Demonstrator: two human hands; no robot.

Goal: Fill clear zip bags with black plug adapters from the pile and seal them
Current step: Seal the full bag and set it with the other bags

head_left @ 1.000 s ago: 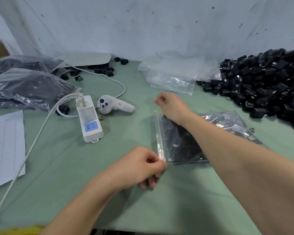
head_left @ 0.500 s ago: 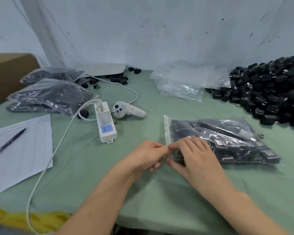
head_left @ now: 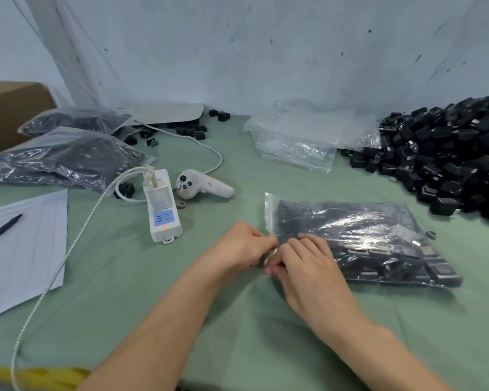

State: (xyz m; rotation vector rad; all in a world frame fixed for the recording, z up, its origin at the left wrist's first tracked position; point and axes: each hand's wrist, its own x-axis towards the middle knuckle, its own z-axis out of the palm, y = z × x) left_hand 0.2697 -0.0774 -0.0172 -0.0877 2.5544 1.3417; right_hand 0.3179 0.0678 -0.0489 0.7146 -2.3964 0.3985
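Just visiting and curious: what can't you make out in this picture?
Head view only:
- Filled bag: the near end of its seal is hidden under the left hand and right hand.
- Writing on the paper sheet: too small, blurred.
- Adapter pile: cut off by the right edge.
- Cardboard box: cut off by the left edge.

I note open cloth point(head_left: 119, 277) right of the cable point(head_left: 89, 218). Strip point(head_left: 164, 210) and controller point(head_left: 203, 185) obstruct the middle; bag point(head_left: 364, 235) and pile point(head_left: 449, 156) block the right side; paper point(head_left: 20, 249) closes the left.
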